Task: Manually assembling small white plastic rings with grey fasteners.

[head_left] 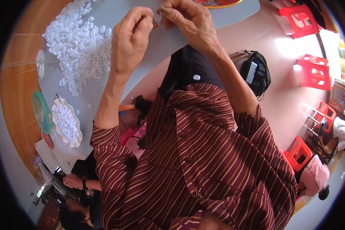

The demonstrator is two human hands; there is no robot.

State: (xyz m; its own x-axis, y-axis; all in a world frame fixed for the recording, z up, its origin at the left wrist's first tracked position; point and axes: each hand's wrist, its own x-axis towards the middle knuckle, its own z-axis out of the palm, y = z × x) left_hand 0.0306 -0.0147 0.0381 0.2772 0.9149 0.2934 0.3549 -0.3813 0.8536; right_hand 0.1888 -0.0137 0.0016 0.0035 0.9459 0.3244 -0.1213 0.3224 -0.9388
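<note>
"Pile of white oval pieces [78, 46]: which way does it lie from the hands?"

"Off to the person's left, spread on the table [157, 50], its long axis roughly following the table's left edge. The left hand [132, 36] is nearer, next to the pile's right flank; contact is hard to judge. The right hand [189, 25] is farther off, on the side of the table's rounded right corner."

"How do the fingers stand?"

"Both hands hang above the table near its front edge, close to each other yet apart. The left has its fingers curled and its thumb in toward the forefinger. The right has thumb and fingertips near one another, the thumb tip brownish. Whether either is clamped on something, I cannot tell."

"Any pieces elsewhere?"

"One stray white piece [196, 77] lies on the dark lap cloth [209, 69], off the table, its long axis side to side. Many more fill a scalloped tray [77, 142] near the table's lower left end."

"Brands, labels, writing?"

"None legible. A pink thing [127, 137] below the table's front edge seems to bear pale marks, too small to make out."
</note>
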